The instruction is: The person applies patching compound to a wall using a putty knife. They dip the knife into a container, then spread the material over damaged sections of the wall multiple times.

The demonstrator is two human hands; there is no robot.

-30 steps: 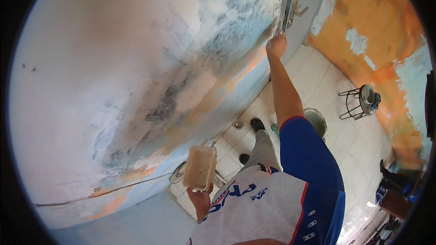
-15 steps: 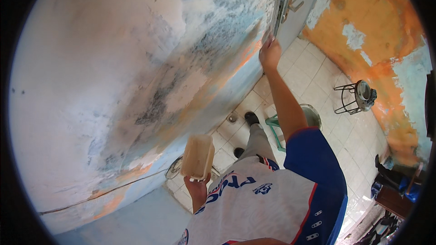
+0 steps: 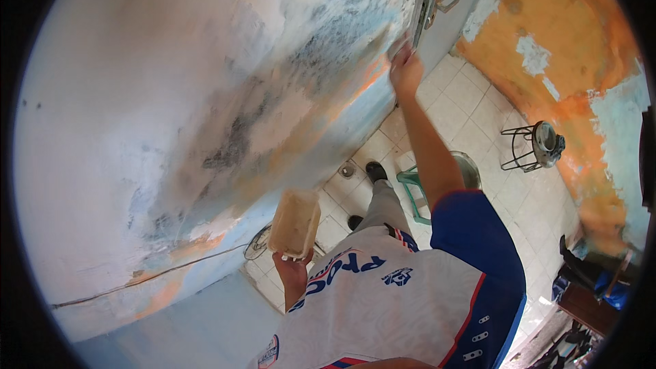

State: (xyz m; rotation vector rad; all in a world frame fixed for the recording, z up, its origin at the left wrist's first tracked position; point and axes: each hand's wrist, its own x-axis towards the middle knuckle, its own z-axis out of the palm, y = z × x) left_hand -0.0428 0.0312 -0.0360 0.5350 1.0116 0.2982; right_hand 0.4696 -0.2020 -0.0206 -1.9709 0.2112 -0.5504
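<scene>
My left hand (image 3: 292, 270) grips a cream plastic tray (image 3: 294, 222) with some pale residue inside, held low in front of my body beside the wall. My right arm reaches out to the patchy white, grey and peach wall (image 3: 171, 96) at the edge beside the door frame. My right hand (image 3: 407, 68) is closed round something thin at that edge, blurred and too small to name. Just beyond it is a pale grey door (image 3: 451, 20) with a metal handle (image 3: 437, 7).
A black metal stool (image 3: 519, 147) with a bowl (image 3: 545, 137) stands on white floor tiles (image 3: 465, 89) by an orange wall (image 3: 540, 14). A green stool (image 3: 412, 191) and bucket (image 3: 465, 171) are under my right arm, a coiled cable (image 3: 256, 242) by the wall, clutter (image 3: 588, 294) at right.
My right hand has shifted a little left along the wall edge, blurred now. The tray in my left hand has come up and slightly left in the view, which has shifted slightly too.
</scene>
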